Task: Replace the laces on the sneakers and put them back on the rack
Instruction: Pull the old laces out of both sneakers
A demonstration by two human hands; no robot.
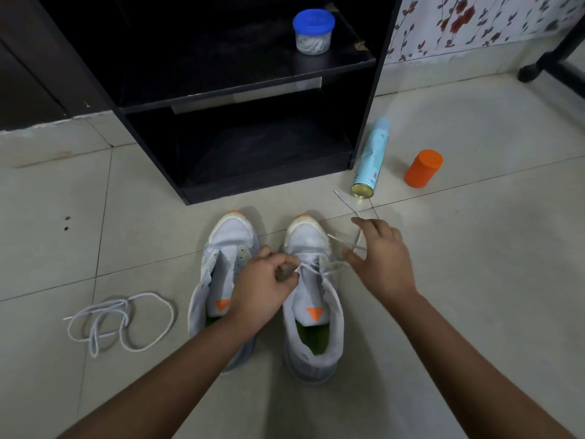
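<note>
Pair of white mesh sneakers, orange toe tips, frame centre on tile floor: left-of-frame sneaker (pixel 231 232) unlaced. Left hand (pixel 262 286) pinching thin white lace (pixel 345 201) at right-of-frame sneaker (pixel 307 239) eyelets. Right hand (pixel 383 261) spread, relaxed, lace passing between thumb and fingers.

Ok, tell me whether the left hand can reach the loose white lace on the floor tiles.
Probably yes: only the unlaced grey sneaker sits between the loose white lace and the left hand, which first must drop the threaded lace.

sneakers (pixel 311 315) 2 | laces (pixel 126 302) 2 | rack (pixel 247 87) 1 | jar (pixel 313 31) 1 | spray can (pixel 370 160) 1 | orange canister (pixel 422 169) 1
</note>
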